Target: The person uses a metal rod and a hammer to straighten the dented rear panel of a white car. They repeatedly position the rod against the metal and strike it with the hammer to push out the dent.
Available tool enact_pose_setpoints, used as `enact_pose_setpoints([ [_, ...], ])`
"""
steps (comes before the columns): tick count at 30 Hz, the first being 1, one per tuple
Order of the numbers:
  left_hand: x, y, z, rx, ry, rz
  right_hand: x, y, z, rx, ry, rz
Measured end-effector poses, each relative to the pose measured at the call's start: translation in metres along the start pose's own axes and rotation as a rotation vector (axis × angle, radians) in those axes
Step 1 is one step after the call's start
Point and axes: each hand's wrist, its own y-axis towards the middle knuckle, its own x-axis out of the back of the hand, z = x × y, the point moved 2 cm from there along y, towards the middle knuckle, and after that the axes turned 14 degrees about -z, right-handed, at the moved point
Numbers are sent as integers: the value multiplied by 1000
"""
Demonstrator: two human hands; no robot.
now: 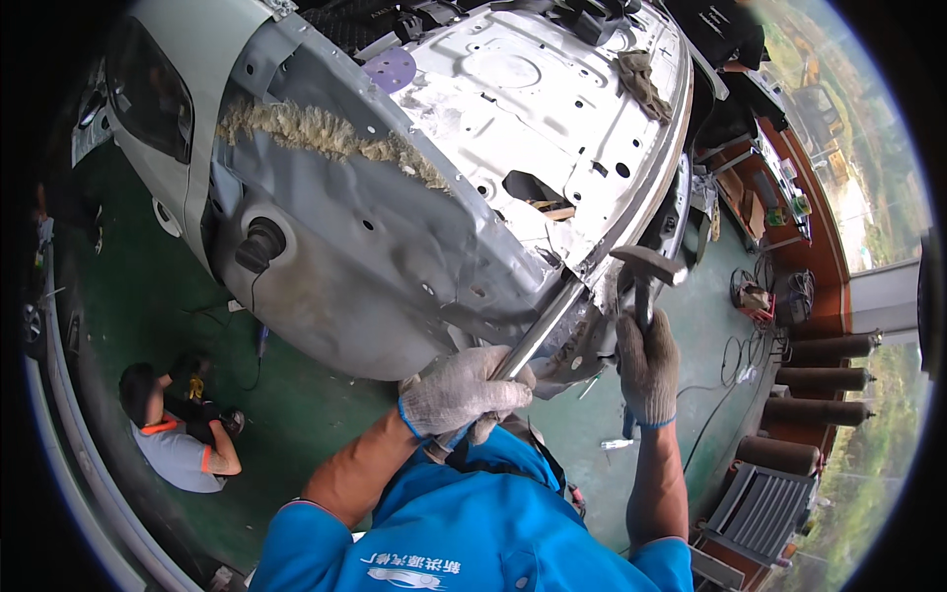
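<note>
My left hand (464, 392), in a grey knit glove, is closed round a long metal bar (543, 331). The bar slants up to the right, and its far end meets the torn corner of a stripped car body (326, 212). In a matching glove, my right hand (648, 367) grips the handle of a hammer (648, 264). The hammer's head is raised beside the panel corner, a little right of the bar's far end. Bare, crumpled sheet metal (582, 340) lies between the two tools. Whether the bar's tip is inside or against the panel cannot be made out.
A crouching person (187, 424) works on the floor at left. A dark glove (641, 84) and a purple sanding disc (391, 70) lie on the white car panel (523, 74). Gas cylinders (819, 409) line the right wall, near hoses and a shelf (769, 197).
</note>
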Motion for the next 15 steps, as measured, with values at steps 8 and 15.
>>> enact_pose_setpoints([
  [8,2,-2,1,-26,-23,2,-6,17,8,92,-121,-27],
  [15,-1,1,5,-26,12,-18,-4,17,10,85,6,-77],
])
